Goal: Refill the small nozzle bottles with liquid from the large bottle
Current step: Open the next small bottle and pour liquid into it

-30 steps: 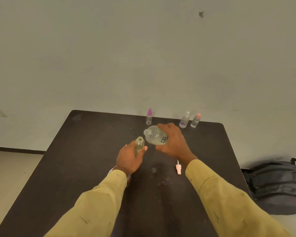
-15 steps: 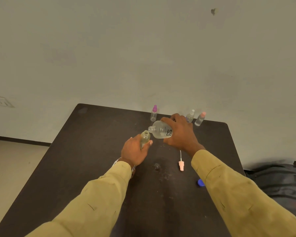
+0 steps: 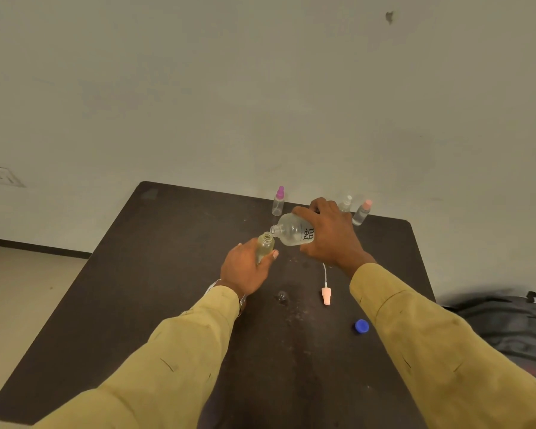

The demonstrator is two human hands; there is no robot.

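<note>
- Two hands are at work. Our left hand [image 3: 248, 267] grips the small open bottle [image 3: 265, 244] upright. Our right hand [image 3: 331, 233] wraps around the large bottle [image 3: 293, 230], which is tipped almost flat with its mouth just above the small neck.
- The small open bottle is near the middle of the desk [image 3: 167, 258]. We cannot tell whether its base touches the surface. It has a pale tint, but its fill level is hard to read.
- We judge this step to be the pour itself. To do it well, we line the large lip up right over the narrow opening and tilt slowly so the stream runs thin.
- We hold the small bottle vertical, and bracing its base on the desk would steady it.
- A quick tilt would likely overshoot so small a neck. Specks on the desk near us may be spilled drops, though we cannot be sure.
- We stop short of the neck, because the pink nozzle [image 3: 326, 295] and its tube, lying beside our right sleeve, need room when they go back in.
- The blue cap [image 3: 361, 326] lies nearer us on the right, well apart from the pour.
- Three capped bottles stand at the far edge: purple-topped [image 3: 278, 201], white-topped [image 3: 345, 204] and pink-topped [image 3: 362, 212]. Our right hand is just in front of the white-topped one, so we mind it when we right the large bottle.
</note>
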